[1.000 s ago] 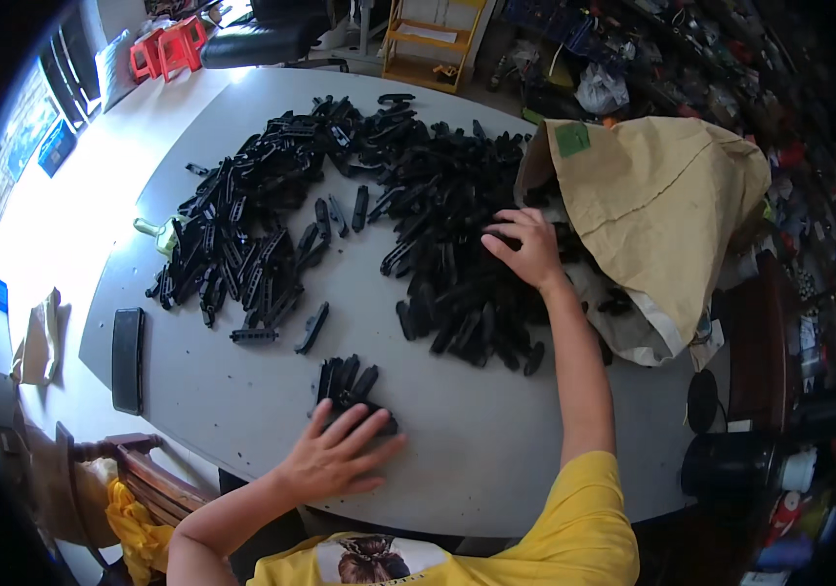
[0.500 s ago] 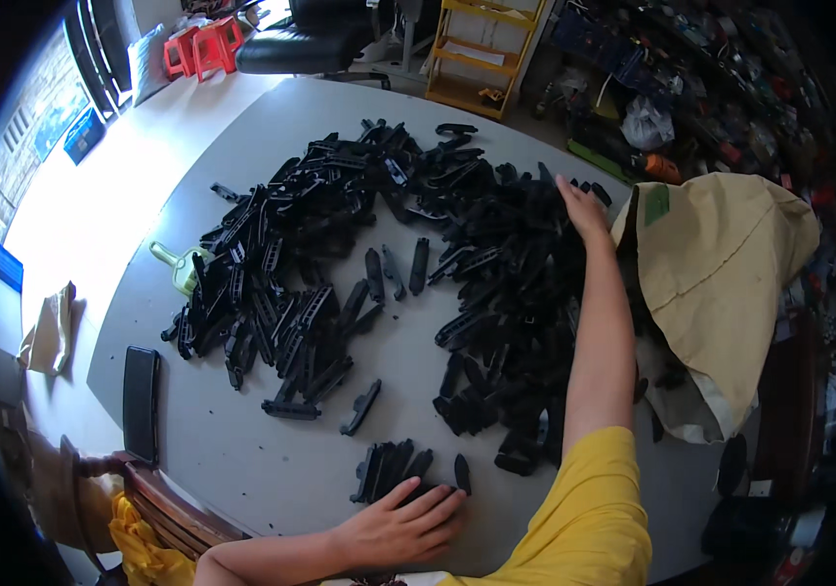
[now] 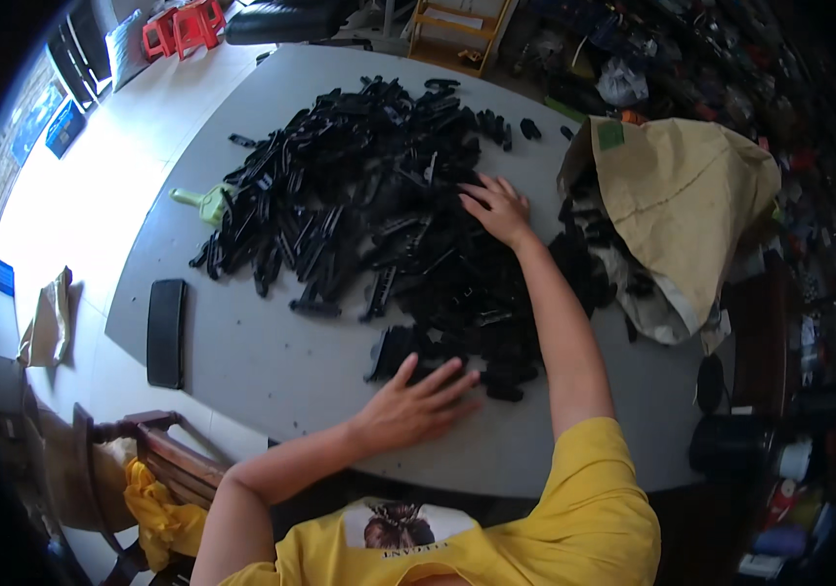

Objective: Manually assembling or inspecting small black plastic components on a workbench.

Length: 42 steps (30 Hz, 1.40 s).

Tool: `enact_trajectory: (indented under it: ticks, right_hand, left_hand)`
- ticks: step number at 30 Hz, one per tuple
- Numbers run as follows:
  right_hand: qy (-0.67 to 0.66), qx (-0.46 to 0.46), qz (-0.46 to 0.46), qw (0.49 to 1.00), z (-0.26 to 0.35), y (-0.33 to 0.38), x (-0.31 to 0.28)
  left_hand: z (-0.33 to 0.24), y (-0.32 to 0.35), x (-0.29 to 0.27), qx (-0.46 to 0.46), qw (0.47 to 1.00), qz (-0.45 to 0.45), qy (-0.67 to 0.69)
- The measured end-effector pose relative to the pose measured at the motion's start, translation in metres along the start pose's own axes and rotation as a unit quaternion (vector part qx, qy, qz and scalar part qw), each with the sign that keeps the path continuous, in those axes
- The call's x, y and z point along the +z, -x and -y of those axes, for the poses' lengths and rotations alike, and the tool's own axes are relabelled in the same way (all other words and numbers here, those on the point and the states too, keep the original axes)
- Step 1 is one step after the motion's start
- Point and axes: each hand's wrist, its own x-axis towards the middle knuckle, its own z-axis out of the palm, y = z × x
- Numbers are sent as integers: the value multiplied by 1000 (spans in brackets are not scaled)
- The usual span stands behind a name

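Note:
A big heap of black plastic parts (image 3: 311, 166), long and narrow with slots, spreads over the grey table (image 3: 242, 342). My right hand (image 3: 499, 208) lies against the far right side of the heap, fingers spread and touching the parts. At the heap's near end my left hand (image 3: 420, 405) is stretched flat beside a small row of the same parts (image 3: 394, 350), fingers apart. Neither hand is closed round a part. Some parts under and behind the fingers are hidden.
A tan paper sack (image 3: 682, 195) lies open at the right, with black parts at its mouth. A pale green scoop (image 3: 208, 203) touches the heap's left edge. A black flat case (image 3: 166, 332) lies at the table's left. A wooden chair (image 3: 179, 454) stands near left.
My right hand has swept left and nearer, pushing the right part of the heap inward and closing the middle gap. My left hand stays by the near row. The view has shifted.

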Motion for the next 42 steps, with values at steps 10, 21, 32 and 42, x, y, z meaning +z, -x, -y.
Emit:
enact_trajectory:
  ticks: [10, 21, 32, 42]
  right_hand:
    - [31, -27, -2, 999, 79, 70, 38]
    - [55, -133, -247, 958, 105, 134, 13]
    - [-74, -37, -175, 981, 130, 350, 42]
    - [-62, -16, -317, 946, 137, 365, 50]
  left_hand:
    - [33, 73, -19, 27, 999, -2, -37]
    - [39, 119, -34, 71, 995, -62, -23]
    - [14, 157, -41, -207, 926, -293, 118]
    - [-18, 138, -21, -125, 979, -161, -24]
